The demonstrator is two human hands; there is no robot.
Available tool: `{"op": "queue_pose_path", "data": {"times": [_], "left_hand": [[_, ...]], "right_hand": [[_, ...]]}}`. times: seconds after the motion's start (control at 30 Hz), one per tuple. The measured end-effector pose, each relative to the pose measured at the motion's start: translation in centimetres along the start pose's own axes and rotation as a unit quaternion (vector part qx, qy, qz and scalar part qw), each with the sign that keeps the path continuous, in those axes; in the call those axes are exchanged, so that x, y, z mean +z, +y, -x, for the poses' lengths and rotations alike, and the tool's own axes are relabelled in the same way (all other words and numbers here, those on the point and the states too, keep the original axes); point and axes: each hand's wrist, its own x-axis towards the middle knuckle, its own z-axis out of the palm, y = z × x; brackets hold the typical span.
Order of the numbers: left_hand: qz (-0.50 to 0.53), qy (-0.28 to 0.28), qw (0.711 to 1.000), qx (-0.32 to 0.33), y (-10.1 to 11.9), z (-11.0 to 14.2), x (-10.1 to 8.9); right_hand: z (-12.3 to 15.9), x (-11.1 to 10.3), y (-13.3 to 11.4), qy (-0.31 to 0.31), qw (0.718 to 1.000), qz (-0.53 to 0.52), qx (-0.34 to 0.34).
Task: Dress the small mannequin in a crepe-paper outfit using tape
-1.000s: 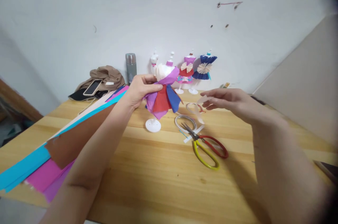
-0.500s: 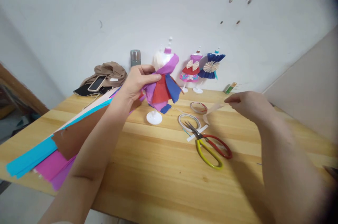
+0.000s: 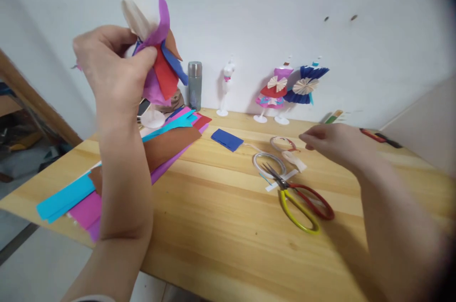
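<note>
Dressed mannequin (image 3: 166, 71) is rising, left hand (image 3: 114, 67) grasping its cream-purple-red-blue waist; three mannequins (image 3: 278, 86) are standing between hands, beyond; right hand's (image 3: 331, 143) grip is looking unclear.

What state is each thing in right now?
Left hand: pinching the held mannequin
Held mannequin: raised, wearing coloured paper
Right hand: fingertips together, contents unclear
Scissors: lying, blades slightly open
Flask: upright, lid on
White mannequin: standing, mostly bare
Pink-topped mannequin: standing, dressed
Navy mannequin: standing, dressed
Blue paper: lying flat
</note>
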Motion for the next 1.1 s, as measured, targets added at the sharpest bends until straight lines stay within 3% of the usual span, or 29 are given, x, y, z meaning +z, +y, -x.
{"op": "queue_pose_path", "data": {"times": [0.07,0.2,0.33,0.43,0.5,0.63,0.7,0.8,0.9,0.97,1.1], "left_hand": [[-0.051,0.017,0.998,0.031,0.1,-0.2,-0.5],[-0.092,-0.023,0.995,0.029,-0.4,-0.2,-0.4],[0.002,-0.047,0.999,-0.028,-1.2,0.4,1.6],[0.099,-0.120,0.984,-0.089,-1.5,1.7,3.6],[0.211,-0.195,0.943,-0.165,-1.3,2.8,5.0],[0.329,-0.285,0.863,-0.255,-0.2,5.6,7.4],[0.352,-0.322,0.832,-0.282,0.4,7.0,8.3],[0.365,-0.360,0.804,-0.300,1.1,8.4,9.1],[0.373,-0.356,0.807,-0.288,1.3,8.5,8.9],[0.367,-0.327,0.829,-0.265,1.1,7.7,8.5],[0.329,-0.281,0.872,-0.229,0.4,5.7,7.4]], "right_hand": [[0.6,0.3,-1.7,-0.063,0.998,-0.024,0.007],[1.7,0.5,-4.2,-0.124,0.990,-0.057,-0.026],[2.0,0.6,-4.8,-0.137,0.984,-0.100,-0.047],[2.3,0.5,-5.0,-0.081,0.979,-0.183,-0.028],[2.6,0.2,-5.2,0.008,0.963,-0.269,-0.023],[4.1,-1.1,-6.2,0.191,0.887,-0.415,-0.068],[4.8,-1.8,-6.7,0.213,0.860,-0.452,-0.102],[5.6,-2.7,-7.0,0.186,0.848,-0.479,-0.127],[5.4,-3.1,-6.4,0.164,0.853,-0.484,-0.106],[4.8,-3.1,-5.3,0.158,0.864,-0.469,-0.089],[3.0,-2.3,-2.7,0.086,0.917,-0.381,-0.079]]}}
